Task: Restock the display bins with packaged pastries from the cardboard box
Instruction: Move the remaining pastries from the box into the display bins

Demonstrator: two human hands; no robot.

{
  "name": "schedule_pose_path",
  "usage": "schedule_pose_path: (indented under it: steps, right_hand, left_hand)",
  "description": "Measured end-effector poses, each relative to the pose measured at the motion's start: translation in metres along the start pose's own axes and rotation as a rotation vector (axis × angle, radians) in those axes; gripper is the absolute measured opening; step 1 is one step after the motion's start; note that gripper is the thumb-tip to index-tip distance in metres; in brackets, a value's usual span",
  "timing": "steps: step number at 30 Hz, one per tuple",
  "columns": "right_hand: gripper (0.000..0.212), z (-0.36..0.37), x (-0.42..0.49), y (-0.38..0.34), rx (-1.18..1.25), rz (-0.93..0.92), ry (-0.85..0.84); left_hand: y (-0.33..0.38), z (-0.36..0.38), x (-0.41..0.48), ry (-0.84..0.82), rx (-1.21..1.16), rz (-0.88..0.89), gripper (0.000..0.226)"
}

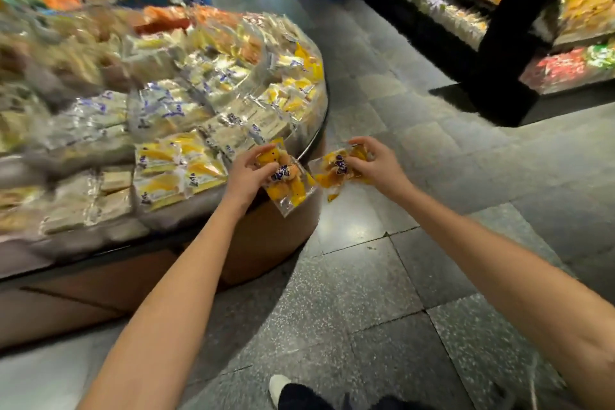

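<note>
Pastry pack [289,189] in yellow wrap, pinched by curled fingers of left hand [248,173], just over near right rim of round display bins [325,110]. Second pastry pack [332,170] just right, gripped by right hand [372,163], above floor [366,276]. Farther left, bins piled with wrapped pastries. Far right, dark snack shelf [506,43].

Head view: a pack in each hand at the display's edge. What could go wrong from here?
1. The right hand grips the right pack out over the floor; a slip would drop it.
2. The left pack, in the left hand, hangs past the display rim; released there, it may slide off.
3. The bins look heaped, so added packs could spill.
</note>
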State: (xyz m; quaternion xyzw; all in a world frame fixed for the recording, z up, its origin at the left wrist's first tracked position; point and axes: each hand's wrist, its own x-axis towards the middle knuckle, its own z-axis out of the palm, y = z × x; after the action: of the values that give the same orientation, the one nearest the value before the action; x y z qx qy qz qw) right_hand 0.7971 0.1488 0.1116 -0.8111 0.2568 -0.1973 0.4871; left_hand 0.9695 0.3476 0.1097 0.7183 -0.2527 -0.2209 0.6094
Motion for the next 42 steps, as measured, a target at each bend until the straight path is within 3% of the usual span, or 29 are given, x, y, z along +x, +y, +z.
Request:
schedule_pose_path:
  steps: [6,12,21,32,38,42]
  right_hand:
    - [0.026,0.143,0.056,-0.072,0.105,-0.049,-0.171]
    - [0.024,0.299,0.093,-0.142,0.114,-0.211,-0.383]
    - [0.021,0.485,0.147,-0.201,0.034,-0.313,-0.681]
    - [0.021,0.662,0.226,-0.280,0.120,-0.381,-0.965]
    - [0.024,0.736,0.253,-0.294,0.061,-0.379,-1.039]
    - [0.025,0.791,0.258,-0.302,0.000,-0.370,-1.041]
  left_hand:
    - [-0.018,-0.156,0.001,0.210,-0.032,-0.042,0.036]
    - [-0.050,-0.309,-0.030,0.426,0.000,-0.106,0.037]
    - [-0.097,-0.454,-0.046,0.629,-0.010,-0.234,0.042]
    - [-0.126,-0.608,-0.015,1.037,0.043,-0.289,0.038]
    - [-0.140,-0.675,0.001,1.005,0.107,-0.311,0.051]
    - [-0.161,-0.739,0.012,0.838,0.187,-0.357,0.057]
